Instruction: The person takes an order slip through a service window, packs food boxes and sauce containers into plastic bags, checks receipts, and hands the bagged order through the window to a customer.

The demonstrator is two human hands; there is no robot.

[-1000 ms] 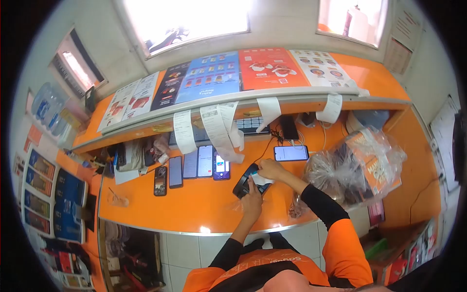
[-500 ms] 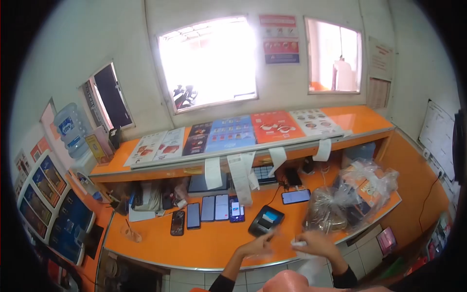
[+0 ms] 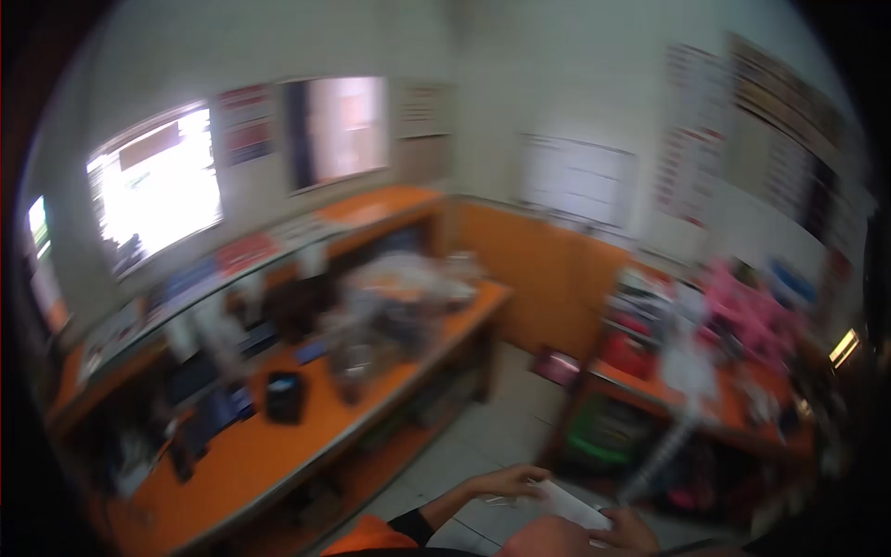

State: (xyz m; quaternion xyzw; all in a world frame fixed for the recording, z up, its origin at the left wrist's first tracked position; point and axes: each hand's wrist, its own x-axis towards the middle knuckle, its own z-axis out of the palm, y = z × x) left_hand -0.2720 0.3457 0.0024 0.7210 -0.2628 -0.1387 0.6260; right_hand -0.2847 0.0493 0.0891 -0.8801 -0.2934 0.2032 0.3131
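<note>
Over tiled floor (image 3: 464,438), a white paper slip (image 3: 570,506) is pinched at opposite ends by left hand (image 3: 510,480) and right hand (image 3: 633,532); probably light, limp and easily torn, it is best held by its edges.

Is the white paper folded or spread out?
Spread out, it seems: the white paper spans from the left hand to the right hand; blur hides any creases.

Orange counter (image 3: 251,469) left of the left hand (image 3: 510,480), dark device (image 3: 284,399) and clear bags (image 3: 360,348) on it, orange table (image 3: 640,383) beyond the right hand (image 3: 631,531), pink bundle (image 3: 756,316) on top
</note>
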